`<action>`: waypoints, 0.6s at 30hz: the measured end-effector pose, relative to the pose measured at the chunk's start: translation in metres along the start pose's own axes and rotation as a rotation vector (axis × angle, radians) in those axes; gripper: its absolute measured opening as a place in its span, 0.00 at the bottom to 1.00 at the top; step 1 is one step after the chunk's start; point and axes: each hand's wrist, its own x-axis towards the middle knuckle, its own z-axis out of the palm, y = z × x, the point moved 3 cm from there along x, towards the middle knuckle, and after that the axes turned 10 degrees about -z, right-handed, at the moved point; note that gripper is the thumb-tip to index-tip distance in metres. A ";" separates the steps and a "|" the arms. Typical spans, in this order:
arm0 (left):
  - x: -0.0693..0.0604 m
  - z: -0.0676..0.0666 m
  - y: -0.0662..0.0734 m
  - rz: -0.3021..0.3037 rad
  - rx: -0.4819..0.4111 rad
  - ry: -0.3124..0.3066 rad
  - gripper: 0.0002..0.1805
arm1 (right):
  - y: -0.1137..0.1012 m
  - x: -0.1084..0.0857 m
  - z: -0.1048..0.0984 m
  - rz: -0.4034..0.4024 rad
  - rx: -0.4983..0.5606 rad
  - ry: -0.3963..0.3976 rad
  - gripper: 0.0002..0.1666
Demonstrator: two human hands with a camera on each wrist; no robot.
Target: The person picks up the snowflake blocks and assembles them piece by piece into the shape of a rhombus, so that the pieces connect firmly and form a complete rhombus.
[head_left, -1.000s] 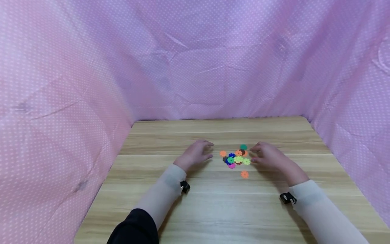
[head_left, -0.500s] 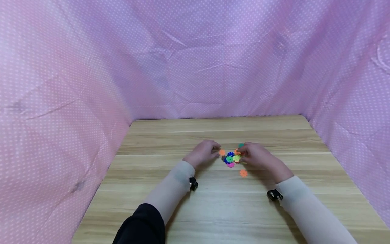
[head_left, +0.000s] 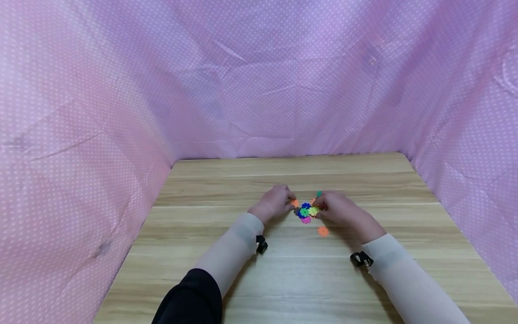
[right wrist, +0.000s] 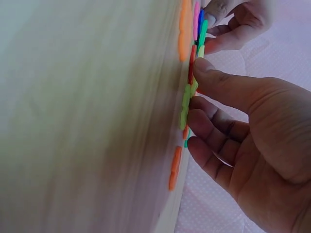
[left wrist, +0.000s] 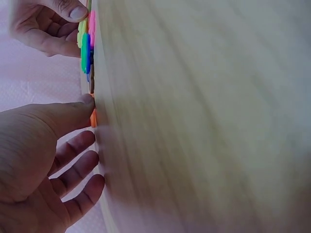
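Note:
Several colourful notched, flower-shaped plastic building discs lie in a flat cluster on the wooden table. My left hand [head_left: 275,203] is at the cluster's left side, pinching an orange disc [head_left: 295,203] at its edge; the left wrist view has the thumb on that orange disc [left wrist: 93,116]. My right hand [head_left: 337,209] covers the cluster's right part. Its thumb and fingers pinch at a yellow disc [head_left: 313,211], whose grip is partly hidden. Between the hands show a green disc [head_left: 304,212], a blue disc [head_left: 306,205] and a pink disc [head_left: 305,220].
A loose orange disc [head_left: 323,231] lies nearer the front, apart from the cluster. A teal disc [head_left: 319,193] peeks out behind the right hand. Pink dotted cloth [head_left: 259,90] hangs around the wooden table [head_left: 307,283] at the back and sides.
Both hands have moved inward: the left one rightward to the orange disc, the right one leftward over the discs at its side. Their fingers have drawn closer together.

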 end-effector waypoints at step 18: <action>0.004 0.006 -0.011 -0.088 -0.511 -0.005 0.08 | 0.010 0.007 -0.003 0.109 0.201 0.106 0.10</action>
